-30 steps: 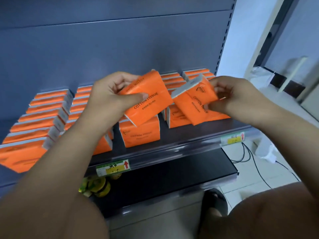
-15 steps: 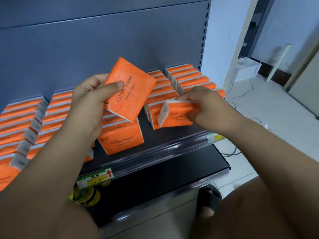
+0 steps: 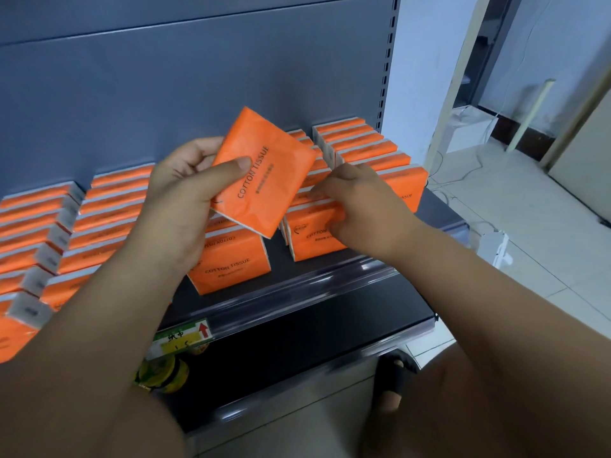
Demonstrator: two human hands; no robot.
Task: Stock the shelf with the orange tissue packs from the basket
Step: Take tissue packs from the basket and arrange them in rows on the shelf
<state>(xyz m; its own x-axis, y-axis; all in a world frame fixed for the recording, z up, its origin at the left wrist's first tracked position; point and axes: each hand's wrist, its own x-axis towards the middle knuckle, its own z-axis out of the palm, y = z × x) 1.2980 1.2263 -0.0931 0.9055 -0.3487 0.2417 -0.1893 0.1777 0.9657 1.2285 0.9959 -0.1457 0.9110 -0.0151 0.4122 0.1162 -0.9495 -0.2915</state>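
The left hand [image 3: 178, 206] holds a tilted orange pack [image 3: 264, 173] above the shelf [image 3: 276, 259]; the right hand [image 3: 360, 209] grips the front pack [image 3: 307, 236] standing on it. Further rows [image 3: 109, 206] stand alongside.

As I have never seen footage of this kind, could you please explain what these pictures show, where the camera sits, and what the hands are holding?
There is no machine here: a person works with bare hands. The picture comes from a camera worn on the person's head, looking forward and down.

The left hand holds one orange tissue pack, tilted in the air above the shelf. The right hand grips the front pack of a row standing on that shelf.

More rows of packs stand upright on both sides. A price label sits on the shelf's front rail. The basket is not in view.
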